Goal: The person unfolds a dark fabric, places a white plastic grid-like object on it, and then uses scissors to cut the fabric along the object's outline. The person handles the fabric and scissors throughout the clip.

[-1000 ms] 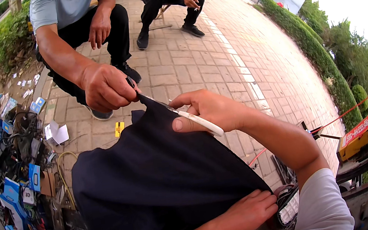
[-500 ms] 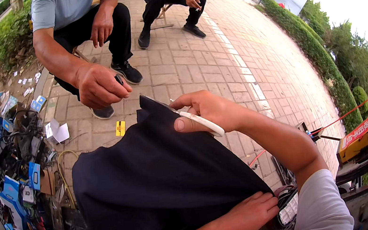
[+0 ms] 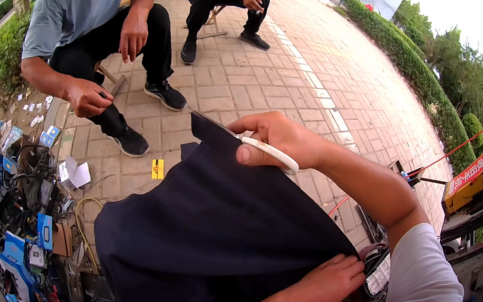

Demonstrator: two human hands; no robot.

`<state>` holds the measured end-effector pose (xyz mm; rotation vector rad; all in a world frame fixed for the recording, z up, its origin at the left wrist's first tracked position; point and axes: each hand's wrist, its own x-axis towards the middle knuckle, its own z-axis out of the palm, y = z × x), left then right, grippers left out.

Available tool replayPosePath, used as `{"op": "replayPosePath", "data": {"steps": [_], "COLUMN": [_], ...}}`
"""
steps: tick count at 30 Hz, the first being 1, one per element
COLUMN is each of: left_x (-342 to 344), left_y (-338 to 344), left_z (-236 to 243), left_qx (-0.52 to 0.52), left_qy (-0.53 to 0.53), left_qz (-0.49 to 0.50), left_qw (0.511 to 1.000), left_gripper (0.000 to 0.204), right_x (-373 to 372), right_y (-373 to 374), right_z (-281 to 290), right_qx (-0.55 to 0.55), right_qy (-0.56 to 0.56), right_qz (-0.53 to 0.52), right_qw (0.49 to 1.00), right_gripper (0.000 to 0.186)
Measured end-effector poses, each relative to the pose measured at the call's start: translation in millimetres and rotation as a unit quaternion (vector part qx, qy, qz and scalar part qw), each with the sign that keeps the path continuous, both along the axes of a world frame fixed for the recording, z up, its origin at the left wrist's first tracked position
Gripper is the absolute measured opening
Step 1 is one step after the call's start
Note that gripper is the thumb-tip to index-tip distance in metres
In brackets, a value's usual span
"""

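A wide piece of dark navy cloth (image 3: 202,219) spreads across my lap, its far corner pulled up. My right hand (image 3: 280,139) is closed round a pair of scissors (image 3: 273,154) with white handles, the thumb lying over the cloth. The narrow metal blade runs along the raised strip of cloth toward its tip. Low down on the right, my left hand (image 3: 335,277) holds the cloth near its edge, fingers bent over it; the fingertips are partly hidden. The forearm lies across the lower part of the cloth.
Facing me, a seated person's hand (image 3: 88,97) holds a small dark object. Another person (image 3: 232,2) sits farther back. A heap of boxes and electronic parts (image 3: 24,246) fills the left side. A yellow card (image 3: 158,168) lies on the paving; a yellow machine (image 3: 481,168) stands right.
My right hand has shifted slightly up and right with the scissors and the cloth's raised corner. The facing person's hand has drawn back, away from the cloth. My left hand stays in place.
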<state>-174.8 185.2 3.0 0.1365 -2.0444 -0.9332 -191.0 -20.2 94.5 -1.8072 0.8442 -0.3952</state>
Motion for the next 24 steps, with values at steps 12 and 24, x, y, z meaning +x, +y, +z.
{"op": "replayPosePath", "data": {"steps": [12,24], "left_x": [-9,10], "left_y": [9,0], "left_z": [-8,0], "left_qx": [-0.002,0.014], "left_qy": [-0.023,0.001], "left_qz": [-0.012,0.007], "left_qw": [1.0,1.0], "left_gripper": [0.011,0.014], "right_x": [4,-27], "right_y": [2,-12], "right_z": [7,31], "right_qx": [-0.018,0.035], "right_qy": [0.015,-0.088], "right_qz": [-0.005,-0.17], "right_qw": [1.0,0.981], "right_gripper": [0.076,0.063]}}
